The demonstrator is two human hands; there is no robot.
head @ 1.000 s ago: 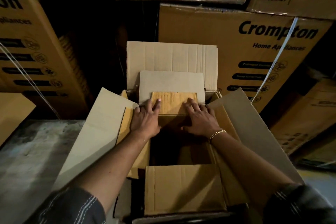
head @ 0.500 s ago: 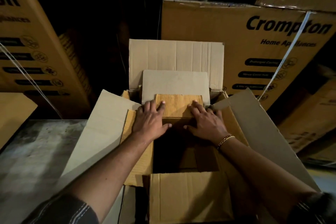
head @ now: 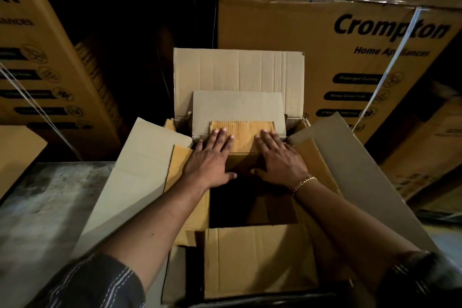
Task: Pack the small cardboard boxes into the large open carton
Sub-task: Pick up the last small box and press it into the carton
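Observation:
The large open carton [head: 238,72] stands in front of me with all its flaps spread outward. At its far end sits a small cardboard box [head: 243,130] with a pale flap standing up behind its yellowish top. My left hand [head: 210,157] lies flat on the box's left part, fingers straight, thumb out toward the dark interior. My right hand [head: 277,157], with a gold bracelet at the wrist, lies flat on the box's right part the same way. The near part of the carton's inside is dark and I cannot tell what it holds.
Tall printed appliance cartons [head: 325,45] are stacked close behind and to the right, another leaning stack [head: 37,57] on the left. A grey concrete surface [head: 50,207] lies to the left. The carton's near flap [head: 257,260] hangs toward me.
Both hands have slid a little farther onto the top of the small box and flattened. The view has shifted slightly closer and down.

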